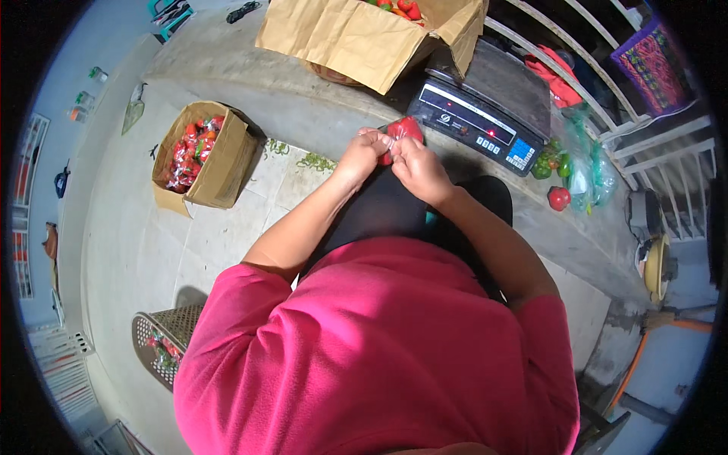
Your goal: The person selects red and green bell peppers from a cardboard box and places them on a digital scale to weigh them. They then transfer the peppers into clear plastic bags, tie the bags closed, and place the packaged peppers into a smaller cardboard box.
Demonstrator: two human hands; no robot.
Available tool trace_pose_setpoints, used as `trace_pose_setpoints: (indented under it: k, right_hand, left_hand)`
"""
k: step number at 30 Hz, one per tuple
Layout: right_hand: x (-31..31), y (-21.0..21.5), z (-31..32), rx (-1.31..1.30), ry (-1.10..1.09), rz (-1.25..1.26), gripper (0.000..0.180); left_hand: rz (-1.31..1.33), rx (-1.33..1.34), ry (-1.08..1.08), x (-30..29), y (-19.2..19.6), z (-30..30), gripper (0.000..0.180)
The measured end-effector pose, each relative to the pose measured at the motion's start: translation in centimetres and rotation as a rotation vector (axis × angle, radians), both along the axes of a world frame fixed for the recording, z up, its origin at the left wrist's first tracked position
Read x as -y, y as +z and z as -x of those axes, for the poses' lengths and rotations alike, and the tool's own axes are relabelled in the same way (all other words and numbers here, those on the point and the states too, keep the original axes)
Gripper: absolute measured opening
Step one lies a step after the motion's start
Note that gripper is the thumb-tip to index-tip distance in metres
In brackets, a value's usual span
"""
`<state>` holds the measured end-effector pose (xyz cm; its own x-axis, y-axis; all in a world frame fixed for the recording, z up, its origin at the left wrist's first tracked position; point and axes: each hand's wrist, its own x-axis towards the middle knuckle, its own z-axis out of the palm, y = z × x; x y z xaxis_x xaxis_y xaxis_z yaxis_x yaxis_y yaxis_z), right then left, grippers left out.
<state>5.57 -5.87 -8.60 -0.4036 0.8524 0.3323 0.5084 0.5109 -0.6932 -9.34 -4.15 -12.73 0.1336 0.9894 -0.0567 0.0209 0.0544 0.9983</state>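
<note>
Just above my dark-trousered lap, both hands meet at the gathered top of a small clear plastic bag of red peppers. My left hand pinches the plastic from the left, fingers pressed together. From the other side my right hand grips the same bag top, its thumb and fingers closed. The fingers partly cover the bag, so its lower part is hidden. Right beside it stands a black digital scale with a lit display, on a concrete ledge.
A cardboard box of bagged peppers stands on the floor at left; another box holds peppers on the ledge. A woven basket lies tipped at lower left. Green peppers, a red pepper and plastic bags lie right of the scale.
</note>
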Motion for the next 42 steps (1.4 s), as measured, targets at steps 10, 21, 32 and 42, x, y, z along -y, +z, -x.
trace_pose_setpoints:
  k: [10, 21, 32, 42]
  right_hand:
    - [1.7, 4.9, 1.1, -0.045, -0.15, 0.132, 0.017]
    - [1.1, 4.4, 1.7, 0.17, -0.203, 0.007, 0.017]
    - [1.0, 2.4, 0.6, 0.143, -0.049, 0.013, 0.014]
    - [1.8, 2.3, 0.7, -0.032, -0.048, 0.094, 0.015]
  left_hand:
    - [0.318, 0.481, -0.114, 2.1, 6.4, 1.1, 0.013]
    - [0.136, 0.356, -0.04, 2.6, 4.6, 0.4, 0.013]
    - [-0.538, -0.417, -0.167, 2.5, 4.7, 1.8, 0.016]
    - [0.475, 0.553, -0.299, 1.1, 2.9, 2.5, 0.018]
